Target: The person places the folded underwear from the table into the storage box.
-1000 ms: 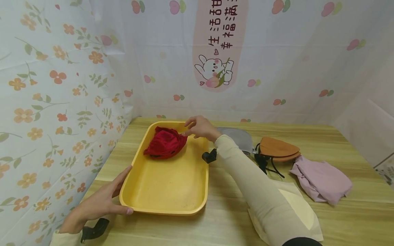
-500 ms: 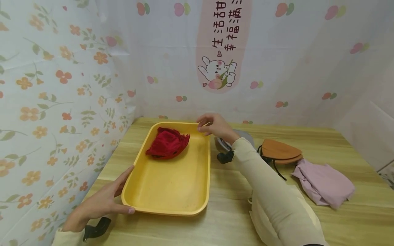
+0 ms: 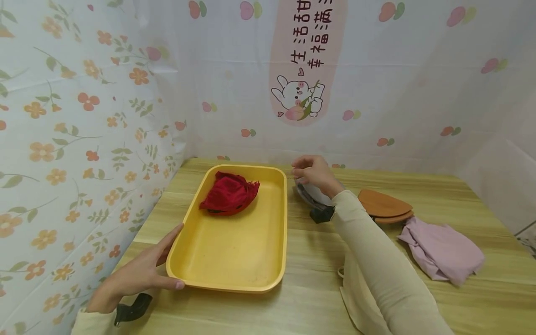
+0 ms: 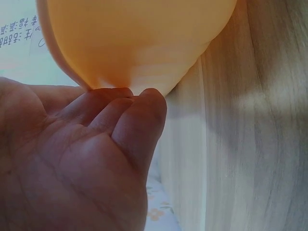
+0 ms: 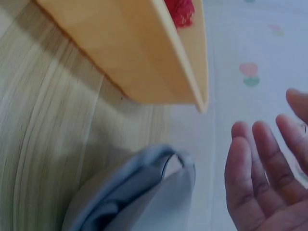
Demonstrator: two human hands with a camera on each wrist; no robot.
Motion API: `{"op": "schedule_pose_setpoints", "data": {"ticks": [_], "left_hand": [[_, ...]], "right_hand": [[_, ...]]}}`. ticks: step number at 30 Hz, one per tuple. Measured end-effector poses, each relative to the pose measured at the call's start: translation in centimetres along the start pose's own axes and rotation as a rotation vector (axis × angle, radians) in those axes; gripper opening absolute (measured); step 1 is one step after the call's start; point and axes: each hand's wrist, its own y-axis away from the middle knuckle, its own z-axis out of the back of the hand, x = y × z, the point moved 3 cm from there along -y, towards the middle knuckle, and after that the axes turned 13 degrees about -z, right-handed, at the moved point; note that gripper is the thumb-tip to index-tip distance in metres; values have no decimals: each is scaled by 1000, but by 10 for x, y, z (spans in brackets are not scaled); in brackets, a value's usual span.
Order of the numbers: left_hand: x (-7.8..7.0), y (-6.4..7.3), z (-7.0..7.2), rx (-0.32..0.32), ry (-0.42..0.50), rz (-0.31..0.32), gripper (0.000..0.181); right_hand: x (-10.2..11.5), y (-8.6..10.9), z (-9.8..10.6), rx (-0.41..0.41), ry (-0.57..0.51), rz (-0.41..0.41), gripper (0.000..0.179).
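A yellow tray (image 3: 234, 242) stands on the table at centre-left, with a crumpled red cloth item (image 3: 230, 193) in its far left part. My left hand (image 3: 140, 274) holds the tray's near left corner, thumb at the front wall and fingers along the left side. In the left wrist view the fingertips (image 4: 151, 103) touch the tray's outer wall. Beyond the tray's right rim, my right hand (image 3: 316, 174) hovers above a grey cap-like fabric item (image 3: 310, 193). It holds nothing, and its fingers (image 5: 272, 149) are loosely curved, apart from the grey item in the right wrist view.
Right of the grey item lies an orange folded fabric piece (image 3: 385, 204). A crumpled pink cloth item (image 3: 444, 251) sits farther right. Under my right forearm is a cream fabric item (image 3: 360, 298), partly hidden. A printed curtain (image 3: 234, 83) closes off the back and left.
My right hand has moved right, from beside the red cloth item over the tray rim to above the grey item. The left hand stays at the tray corner. The view has shifted slightly.
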Motion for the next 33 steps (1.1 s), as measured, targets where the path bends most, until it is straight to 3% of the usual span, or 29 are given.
{"op": "schedule_pose_setpoints", "data": {"ticks": [17,28,33], "left_hand": [[-3,0,0,12,-4,-11,118],[-3,-1,-1,16,-7,-2,118],[-2,0,0,11,-13,-4,118]], "right_hand": [[-34,10,46,-186,-7,-228,26],[-53,16,64,-273,-62,-295,17],[-59,16,69,-241,-65,-340,30]]}}
